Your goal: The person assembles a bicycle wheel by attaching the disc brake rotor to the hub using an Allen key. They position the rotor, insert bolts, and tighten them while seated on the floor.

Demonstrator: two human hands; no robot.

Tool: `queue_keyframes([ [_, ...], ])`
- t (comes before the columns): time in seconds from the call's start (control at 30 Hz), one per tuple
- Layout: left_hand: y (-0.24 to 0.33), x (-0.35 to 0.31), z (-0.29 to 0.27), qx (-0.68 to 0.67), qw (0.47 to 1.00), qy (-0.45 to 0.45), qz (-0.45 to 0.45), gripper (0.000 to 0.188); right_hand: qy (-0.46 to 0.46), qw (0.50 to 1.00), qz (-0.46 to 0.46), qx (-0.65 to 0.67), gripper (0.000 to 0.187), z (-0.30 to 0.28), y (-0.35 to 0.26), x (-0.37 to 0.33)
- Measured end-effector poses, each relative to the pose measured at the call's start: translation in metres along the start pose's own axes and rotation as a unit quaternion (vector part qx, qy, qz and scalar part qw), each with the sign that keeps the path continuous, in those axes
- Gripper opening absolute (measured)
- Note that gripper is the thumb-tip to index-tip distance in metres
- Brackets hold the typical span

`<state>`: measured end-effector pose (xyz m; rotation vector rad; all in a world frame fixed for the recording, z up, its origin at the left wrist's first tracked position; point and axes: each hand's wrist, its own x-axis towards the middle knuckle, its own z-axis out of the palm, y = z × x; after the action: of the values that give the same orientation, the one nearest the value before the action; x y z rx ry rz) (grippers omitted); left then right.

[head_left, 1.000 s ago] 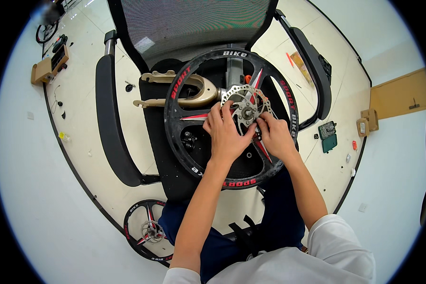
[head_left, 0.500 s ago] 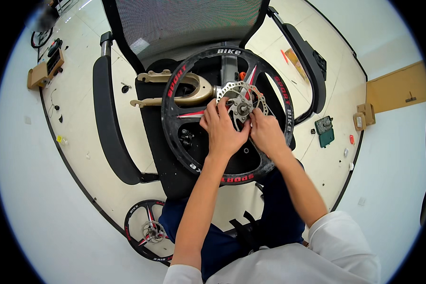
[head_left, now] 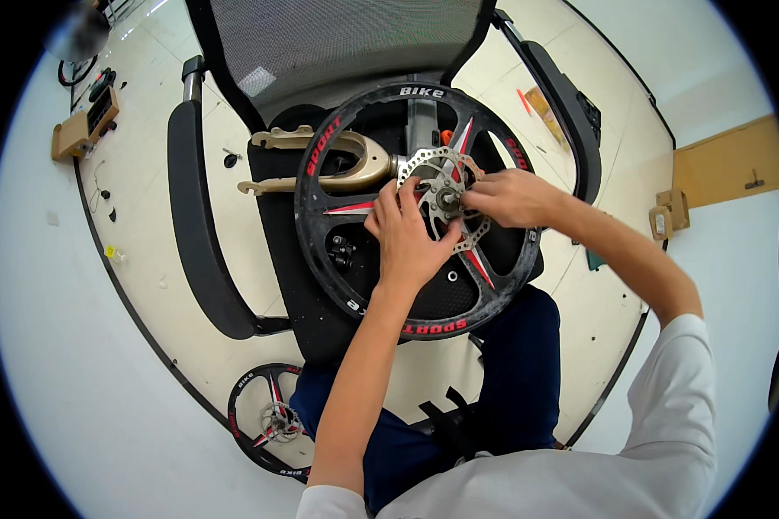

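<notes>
A black three-spoke bicycle wheel (head_left: 485, 304) with red and white accents lies on the seat of an office chair. On its hub sits a silver brake disc (head_left: 424, 162) with holes around its rim; the axle (head_left: 447, 200) points up from the centre. My left hand (head_left: 407, 240) curls over the disc's left and lower edge, fingers and thumb on either side. From the right, my right hand (head_left: 512, 198) is pinched at the tip of the axle; whatever its fingertips hold is hidden.
A gold fork (head_left: 359, 171) lies partly under the wheel. A small ring (head_left: 452, 276) shows between two spokes. Chair armrests (head_left: 195, 225) flank the work. Another wheel (head_left: 242, 424) rests on the floor at lower left; cardboard boxes (head_left: 71, 137) stand by the left wall.
My right hand has swung up and outward to the right, its elbow raised, so it now meets the axle from the side. My left hand stays on the disc.
</notes>
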<state>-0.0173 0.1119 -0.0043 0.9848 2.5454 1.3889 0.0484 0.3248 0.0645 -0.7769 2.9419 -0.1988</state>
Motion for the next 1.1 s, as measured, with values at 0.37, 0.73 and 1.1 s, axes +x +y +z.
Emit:
queue_keyframes([
  [0.37, 0.002, 0.000, -0.002, -0.022, 1.000, -0.018, 0.006, 0.083, 0.205, 0.797, 0.451, 0.345, 0.022, 0.018, -0.100, 0.018],
  [0.73, -0.002, -0.001, -0.011, -0.017, 0.999, -0.019, 0.046, 0.083, 0.140, 0.852, 0.460, 0.208, 0.017, 0.026, -0.104, 0.039],
  [1.1, -0.002, 0.000, -0.013, -0.023, 0.998, -0.045, 0.033, 0.087, 0.039, 0.915, 0.383, 0.123, 0.018, 0.025, -0.097, 0.032],
])
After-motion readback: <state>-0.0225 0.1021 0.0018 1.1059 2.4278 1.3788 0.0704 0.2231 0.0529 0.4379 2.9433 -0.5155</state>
